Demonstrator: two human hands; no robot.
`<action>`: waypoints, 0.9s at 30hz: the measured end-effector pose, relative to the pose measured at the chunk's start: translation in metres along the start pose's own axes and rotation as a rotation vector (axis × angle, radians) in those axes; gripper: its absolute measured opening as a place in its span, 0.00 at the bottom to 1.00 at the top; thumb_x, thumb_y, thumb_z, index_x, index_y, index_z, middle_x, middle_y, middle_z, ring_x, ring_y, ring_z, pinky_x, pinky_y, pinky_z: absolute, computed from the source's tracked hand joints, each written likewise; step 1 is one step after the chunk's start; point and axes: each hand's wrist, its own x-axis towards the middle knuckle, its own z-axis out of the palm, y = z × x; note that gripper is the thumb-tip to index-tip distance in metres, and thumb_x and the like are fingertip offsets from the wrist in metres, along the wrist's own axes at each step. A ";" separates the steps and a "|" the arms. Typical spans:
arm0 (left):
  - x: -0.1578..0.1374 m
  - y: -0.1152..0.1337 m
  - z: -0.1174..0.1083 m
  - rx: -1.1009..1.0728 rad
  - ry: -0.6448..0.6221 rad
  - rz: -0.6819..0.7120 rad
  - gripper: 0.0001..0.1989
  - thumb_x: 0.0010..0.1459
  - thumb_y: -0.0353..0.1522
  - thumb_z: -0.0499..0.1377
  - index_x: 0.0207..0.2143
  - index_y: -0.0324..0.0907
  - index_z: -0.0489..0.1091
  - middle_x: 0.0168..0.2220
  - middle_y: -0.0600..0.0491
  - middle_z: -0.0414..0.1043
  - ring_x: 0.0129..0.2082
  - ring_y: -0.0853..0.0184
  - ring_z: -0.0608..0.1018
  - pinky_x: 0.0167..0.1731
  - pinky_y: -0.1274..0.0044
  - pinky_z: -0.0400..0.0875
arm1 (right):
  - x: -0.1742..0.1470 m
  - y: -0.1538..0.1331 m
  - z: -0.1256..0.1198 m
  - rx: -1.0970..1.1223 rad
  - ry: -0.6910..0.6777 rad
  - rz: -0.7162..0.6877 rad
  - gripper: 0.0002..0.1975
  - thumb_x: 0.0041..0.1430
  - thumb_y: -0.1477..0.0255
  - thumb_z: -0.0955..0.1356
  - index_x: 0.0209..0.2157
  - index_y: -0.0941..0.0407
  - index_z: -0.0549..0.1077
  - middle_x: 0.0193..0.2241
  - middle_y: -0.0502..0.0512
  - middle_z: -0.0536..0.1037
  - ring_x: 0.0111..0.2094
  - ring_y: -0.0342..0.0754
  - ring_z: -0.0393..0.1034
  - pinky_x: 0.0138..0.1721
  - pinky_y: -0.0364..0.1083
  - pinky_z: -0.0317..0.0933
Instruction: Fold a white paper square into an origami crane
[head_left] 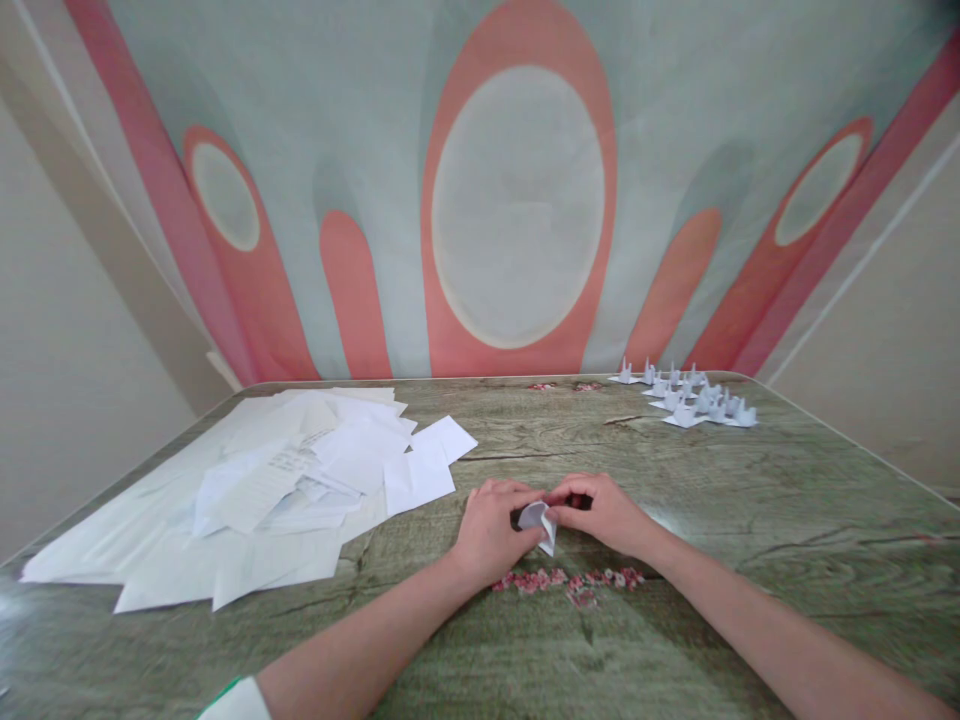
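Observation:
A small piece of folded white paper (537, 519) is held between both hands, just above the table near its middle. My left hand (496, 525) grips it from the left, thumb in front and fingers behind. On the other side, my right hand (597, 508) pinches its upper right edge between thumb and fingers. One pointed flap hangs down toward me. The fingers cover part of the folds. Farther back on the right stand several folded paper cranes (684, 412), grouped in rows.
Loose white sheets (277, 500) lie in a wide overlapping pile on the left, some bearing handwriting. Square paper pieces (421, 478) lie at its right edge. The wood-patterned table (780, 540) has a printed flower strip (570, 580) below my hands. A patterned wall hanging (517, 200) rises behind.

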 end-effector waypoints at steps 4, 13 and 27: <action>0.000 -0.002 0.002 -0.036 0.019 -0.002 0.20 0.44 0.34 0.63 0.43 0.50 0.72 0.41 0.56 0.74 0.44 0.60 0.71 0.46 0.71 0.62 | 0.000 0.001 0.000 0.002 0.009 0.013 0.11 0.50 0.62 0.69 0.31 0.54 0.77 0.26 0.51 0.76 0.27 0.45 0.67 0.32 0.44 0.57; 0.000 -0.002 0.001 -0.098 0.005 0.030 0.21 0.45 0.31 0.62 0.45 0.49 0.71 0.41 0.56 0.75 0.41 0.63 0.73 0.44 0.74 0.63 | -0.002 -0.003 -0.002 0.009 -0.005 0.023 0.08 0.49 0.66 0.70 0.31 0.54 0.77 0.27 0.50 0.76 0.29 0.45 0.68 0.33 0.44 0.57; 0.000 0.006 -0.001 -0.109 -0.005 0.021 0.17 0.49 0.39 0.61 0.43 0.47 0.72 0.37 0.54 0.76 0.38 0.63 0.75 0.41 0.74 0.66 | -0.004 0.001 0.002 -0.021 0.058 -0.018 0.07 0.46 0.69 0.71 0.31 0.52 0.77 0.27 0.50 0.77 0.32 0.47 0.68 0.36 0.45 0.56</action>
